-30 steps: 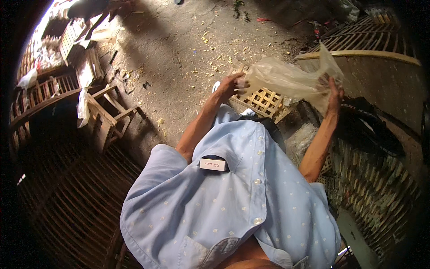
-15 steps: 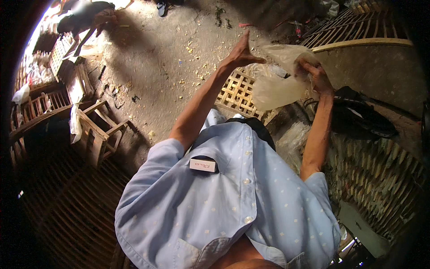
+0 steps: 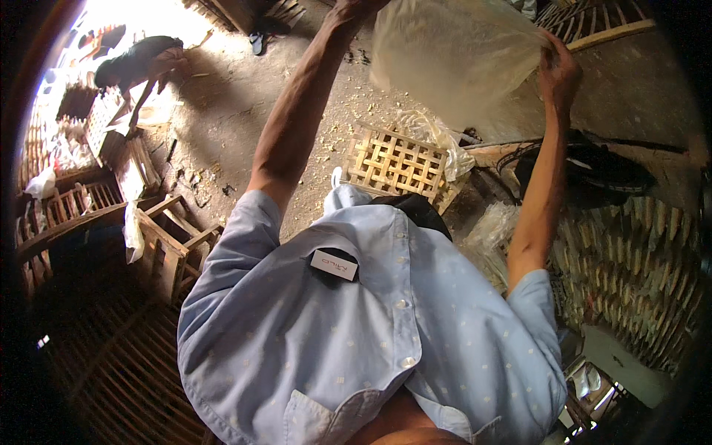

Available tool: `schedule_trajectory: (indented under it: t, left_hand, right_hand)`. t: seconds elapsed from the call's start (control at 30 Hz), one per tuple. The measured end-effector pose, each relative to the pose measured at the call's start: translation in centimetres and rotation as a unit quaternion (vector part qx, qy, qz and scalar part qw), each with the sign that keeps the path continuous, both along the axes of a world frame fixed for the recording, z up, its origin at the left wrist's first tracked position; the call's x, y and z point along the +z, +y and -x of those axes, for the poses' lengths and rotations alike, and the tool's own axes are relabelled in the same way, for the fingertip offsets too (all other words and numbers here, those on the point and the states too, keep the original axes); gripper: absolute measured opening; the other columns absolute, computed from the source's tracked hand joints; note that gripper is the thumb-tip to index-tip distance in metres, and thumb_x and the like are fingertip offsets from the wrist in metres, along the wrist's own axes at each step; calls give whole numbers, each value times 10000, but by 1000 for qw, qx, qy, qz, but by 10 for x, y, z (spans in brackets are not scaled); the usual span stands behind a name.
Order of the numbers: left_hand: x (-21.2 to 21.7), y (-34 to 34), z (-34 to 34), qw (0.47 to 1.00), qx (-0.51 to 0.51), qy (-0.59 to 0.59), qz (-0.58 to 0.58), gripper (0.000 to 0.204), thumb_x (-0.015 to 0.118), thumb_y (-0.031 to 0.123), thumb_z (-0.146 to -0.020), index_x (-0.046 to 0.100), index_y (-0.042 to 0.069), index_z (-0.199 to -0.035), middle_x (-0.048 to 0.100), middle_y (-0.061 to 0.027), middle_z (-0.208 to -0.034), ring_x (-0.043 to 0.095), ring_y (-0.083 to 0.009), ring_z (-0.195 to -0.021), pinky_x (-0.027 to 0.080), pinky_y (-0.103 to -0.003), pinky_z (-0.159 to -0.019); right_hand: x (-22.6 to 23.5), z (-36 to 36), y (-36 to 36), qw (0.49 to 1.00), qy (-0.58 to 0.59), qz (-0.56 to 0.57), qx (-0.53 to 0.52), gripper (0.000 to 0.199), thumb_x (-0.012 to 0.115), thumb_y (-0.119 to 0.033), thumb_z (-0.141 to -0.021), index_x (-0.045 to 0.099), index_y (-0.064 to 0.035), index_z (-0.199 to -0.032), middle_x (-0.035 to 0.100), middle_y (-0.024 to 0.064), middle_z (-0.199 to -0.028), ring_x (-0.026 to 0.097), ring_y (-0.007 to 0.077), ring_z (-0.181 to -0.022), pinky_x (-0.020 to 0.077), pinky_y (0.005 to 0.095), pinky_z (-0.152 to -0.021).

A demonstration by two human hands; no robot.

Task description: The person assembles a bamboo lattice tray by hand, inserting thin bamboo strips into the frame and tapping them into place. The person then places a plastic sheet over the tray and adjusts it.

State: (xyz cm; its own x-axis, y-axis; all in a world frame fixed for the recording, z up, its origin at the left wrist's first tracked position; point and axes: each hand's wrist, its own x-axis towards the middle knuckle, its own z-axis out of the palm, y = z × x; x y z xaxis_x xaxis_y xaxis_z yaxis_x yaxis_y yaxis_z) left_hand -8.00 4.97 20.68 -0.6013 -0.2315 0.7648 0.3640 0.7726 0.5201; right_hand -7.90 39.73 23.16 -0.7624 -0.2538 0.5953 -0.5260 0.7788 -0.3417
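Note:
A large, thin, translucent plastic bag [image 3: 452, 63] hangs spread between my two raised hands, over the floor ahead of me. My right hand [image 3: 560, 74] is closed on the bag's right edge, thumb and fingers pinched together. At the top of the view my left hand [image 3: 360, 7] meets the bag's upper left corner and appears to grip it; the frame edge cuts off part of its fingers. Below the bag, in front of my body, sits a woven bamboo basket [image 3: 397, 163] with an open lattice. Crumpled clear plastic [image 3: 452, 144] lies along its far right side.
Left stand a small wooden stool [image 3: 174, 245] and slatted crates [image 3: 70, 200]. Another person [image 3: 144, 63] bends over at the far left. A dark bundle [image 3: 593, 170] and a bamboo-strip panel [image 3: 630, 274] are at my right. Pale scraps litter the concrete floor [image 3: 252, 111].
Both hands have risen and moved farther out. The left hand, open and apart before, has reached the bag's left corner. The bag, bunched at the right hand earlier, is now spread wide.

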Motion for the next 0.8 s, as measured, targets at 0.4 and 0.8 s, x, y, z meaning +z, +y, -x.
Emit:
schedule_trajectory:
  t: [0.4,0.8]
  left_hand:
    - [-410,-140,-243,818,-342,-452,95,228,641,296,-856,752,96,-866,734,-89,-873,696,-261,-781,543,-425,-710]
    - [-57,-89,-97,996,82,18,-6,127,658,167,-873,655,42,-847,679,-114,-855,634,-252,-774,497,-401,-648]
  right_hand:
    - [-339,-125,-51,854,-466,-94,211,221,684,-185,-787,734,-23,-929,702,143,-768,660,219,-672,528,371,-653]
    - [-47,-5,-93,977,126,97,140,468,526,-420,-923,663,7,-1058,683,167,-974,649,310,-946,492,412,-839]
